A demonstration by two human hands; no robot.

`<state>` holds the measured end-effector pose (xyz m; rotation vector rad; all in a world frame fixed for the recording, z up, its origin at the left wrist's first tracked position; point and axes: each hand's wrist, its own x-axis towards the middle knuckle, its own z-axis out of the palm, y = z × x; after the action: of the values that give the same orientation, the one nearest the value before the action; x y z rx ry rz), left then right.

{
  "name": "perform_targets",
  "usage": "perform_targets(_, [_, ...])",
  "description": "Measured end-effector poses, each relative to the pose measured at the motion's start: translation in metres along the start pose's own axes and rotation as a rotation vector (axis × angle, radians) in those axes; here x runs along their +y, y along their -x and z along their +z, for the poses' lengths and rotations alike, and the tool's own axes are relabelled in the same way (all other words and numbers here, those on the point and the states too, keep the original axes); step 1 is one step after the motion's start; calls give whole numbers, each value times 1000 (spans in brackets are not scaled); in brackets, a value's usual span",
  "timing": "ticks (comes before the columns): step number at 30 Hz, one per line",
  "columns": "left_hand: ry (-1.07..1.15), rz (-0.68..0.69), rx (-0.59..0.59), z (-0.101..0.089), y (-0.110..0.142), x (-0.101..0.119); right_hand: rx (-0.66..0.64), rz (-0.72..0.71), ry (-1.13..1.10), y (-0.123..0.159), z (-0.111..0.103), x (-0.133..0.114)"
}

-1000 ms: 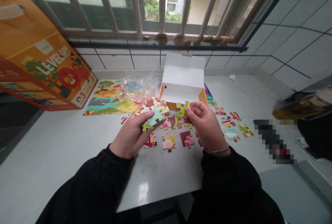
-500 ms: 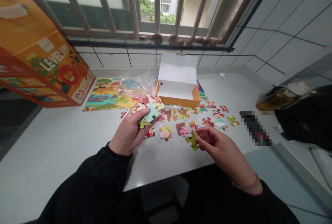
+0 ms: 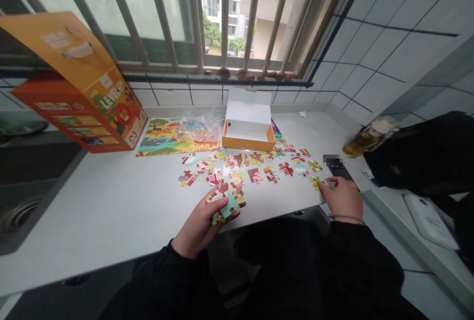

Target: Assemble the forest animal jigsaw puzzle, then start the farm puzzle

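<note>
My left hand [image 3: 207,219] is closed around a small stack of jigsaw puzzle pieces [image 3: 230,203], a pale green one on top under the thumb. Over to the right, my right hand [image 3: 342,199] pinches a yellow-green puzzle piece [image 3: 315,183] at its edge, low at the counter; whether it rests on the surface I cannot tell. Loose puzzle pieces [image 3: 255,176] lie in uneven rows between and beyond the hands, printed in pink, brown, red and green. Another yellow-green piece [image 3: 315,165] lies just beyond the one in my right fingers.
Behind the pieces stands an open orange box [image 3: 249,142] with a white inside. Left of it, crumpled clear plastic [image 3: 200,125] covers part of a colourful picture sheet [image 3: 159,148]. A tall orange carton [image 3: 111,112], a bottle [image 3: 366,140] and a black bag [image 3: 411,157] flank the counter.
My right hand has carried the yellow-green piece rightward, to the right end of the rows. The left hand with its stack is lower in view, and the camera view has shifted.
</note>
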<state>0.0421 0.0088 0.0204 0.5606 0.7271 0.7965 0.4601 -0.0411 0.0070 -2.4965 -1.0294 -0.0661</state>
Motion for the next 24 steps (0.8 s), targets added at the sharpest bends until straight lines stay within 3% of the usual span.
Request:
perform_targets(2, [-13, 15, -7, 1, -1, 0, 63, -53, -13, 11, -1, -18])
perform_targets(4, [-32, 28, -9, 4, -2, 0, 33, -128, -135, 34, -1, -48])
perform_targets(6, [-43, 40, -8, 8, -3, -1, -158, -228, -378, 66, 1, -86])
perform_targets(9, [-27, 60, -38, 11, -6, -3, -571, -358, -700, 115, 7, -142])
perform_targets(12, [12, 82, -36, 10, -9, -6, -739, -319, -852, 145, 17, -176])
perform_targets(18, [81, 104, -58, 3, -4, -8, -829, -93, -1015, 152, 34, -183])
perform_targets(21, [78, 64, 16, 3, -2, -5, -782, -57, -1022, 146, 35, -175])
perform_targets(24, [94, 58, 69, 2, -2, -2, -705, -40, -991, 129, 32, -151])
